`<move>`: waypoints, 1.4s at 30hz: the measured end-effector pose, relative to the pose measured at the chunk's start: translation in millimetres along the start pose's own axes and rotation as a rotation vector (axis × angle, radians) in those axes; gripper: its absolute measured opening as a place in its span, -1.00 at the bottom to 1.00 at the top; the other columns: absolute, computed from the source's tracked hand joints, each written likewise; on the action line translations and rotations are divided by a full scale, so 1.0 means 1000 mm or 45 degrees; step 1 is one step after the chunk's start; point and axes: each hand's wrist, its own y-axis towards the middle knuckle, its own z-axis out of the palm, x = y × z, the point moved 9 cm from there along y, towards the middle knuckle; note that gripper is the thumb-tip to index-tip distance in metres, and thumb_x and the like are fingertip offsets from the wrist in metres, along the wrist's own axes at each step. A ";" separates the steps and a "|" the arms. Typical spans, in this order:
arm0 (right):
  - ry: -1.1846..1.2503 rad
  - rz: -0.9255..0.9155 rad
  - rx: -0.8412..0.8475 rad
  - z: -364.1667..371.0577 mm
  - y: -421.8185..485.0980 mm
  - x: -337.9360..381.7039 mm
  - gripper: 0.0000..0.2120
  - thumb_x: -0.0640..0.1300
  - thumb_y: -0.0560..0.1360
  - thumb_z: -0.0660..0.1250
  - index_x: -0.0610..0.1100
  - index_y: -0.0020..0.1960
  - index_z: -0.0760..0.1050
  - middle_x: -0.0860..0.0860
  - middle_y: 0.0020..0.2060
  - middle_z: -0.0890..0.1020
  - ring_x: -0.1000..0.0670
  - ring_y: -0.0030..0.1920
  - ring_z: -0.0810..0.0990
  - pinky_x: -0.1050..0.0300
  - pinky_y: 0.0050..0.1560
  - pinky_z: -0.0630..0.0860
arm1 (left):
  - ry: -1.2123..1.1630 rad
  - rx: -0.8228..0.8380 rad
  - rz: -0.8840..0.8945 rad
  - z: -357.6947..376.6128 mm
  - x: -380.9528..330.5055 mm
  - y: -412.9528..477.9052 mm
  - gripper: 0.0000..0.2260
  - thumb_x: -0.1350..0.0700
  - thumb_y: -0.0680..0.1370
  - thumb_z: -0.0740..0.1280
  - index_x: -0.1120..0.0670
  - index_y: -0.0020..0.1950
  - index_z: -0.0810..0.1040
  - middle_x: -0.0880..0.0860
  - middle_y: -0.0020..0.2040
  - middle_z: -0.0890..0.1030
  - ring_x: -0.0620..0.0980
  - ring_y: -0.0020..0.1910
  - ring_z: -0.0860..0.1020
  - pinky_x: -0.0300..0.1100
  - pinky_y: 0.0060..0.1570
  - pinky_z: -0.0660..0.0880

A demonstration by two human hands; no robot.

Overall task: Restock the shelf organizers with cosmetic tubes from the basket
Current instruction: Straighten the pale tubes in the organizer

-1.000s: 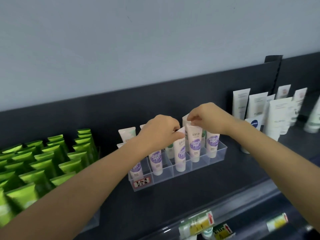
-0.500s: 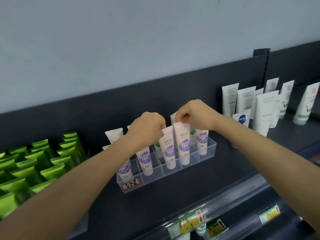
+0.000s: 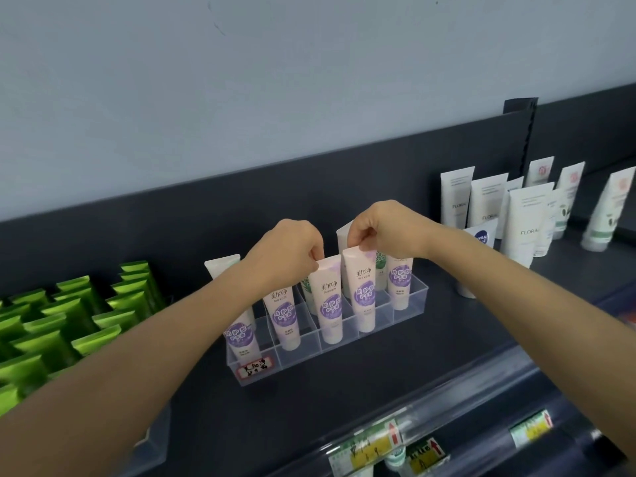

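Both hands, L hand (image 3: 290, 251) & R hand (image 3: 385, 232), pinch tube tops.

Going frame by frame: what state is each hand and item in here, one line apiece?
left hand, pinches the middle tube's top edge
right hand, pinches the fourth tube's top edge
middle tube, upright, cap down in organizer
fourth tube, upright, cap down in organizer
organizer, on shelf, five front compartments each hold a tube
green tubes, standing in rows
white tubes, standing on shelf
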 end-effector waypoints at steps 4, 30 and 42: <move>-0.006 0.001 -0.013 -0.002 0.002 -0.002 -0.87 -0.26 0.46 0.41 -0.11 -0.04 0.66 0.20 -0.23 0.57 0.18 -0.18 0.59 0.23 -0.03 0.53 | 0.038 0.058 0.022 0.000 -0.003 0.001 -0.90 0.21 0.49 0.38 0.08 -0.04 0.65 0.01 -0.10 0.65 -0.06 -0.17 0.61 -0.15 -0.07 0.60; -0.334 0.073 -0.001 0.006 0.057 -0.022 -0.86 -0.16 0.53 0.32 -0.12 0.05 0.60 -0.03 -0.01 0.63 -0.02 -0.07 0.59 0.04 0.04 0.57 | 0.124 0.005 -0.160 -0.004 0.037 0.044 -0.87 0.13 0.52 0.35 0.09 0.05 0.62 0.04 -0.04 0.63 0.00 -0.11 0.60 -0.10 -0.07 0.58; -0.177 0.061 0.074 0.010 0.056 -0.021 -0.88 -0.20 0.52 0.34 -0.17 -0.01 0.64 0.01 -0.05 0.63 0.06 -0.11 0.56 0.22 -0.01 0.46 | 0.098 0.035 -0.075 0.004 0.036 0.046 -0.90 0.19 0.52 0.34 0.09 -0.04 0.65 0.03 -0.03 0.65 -0.03 -0.11 0.60 -0.03 0.02 0.57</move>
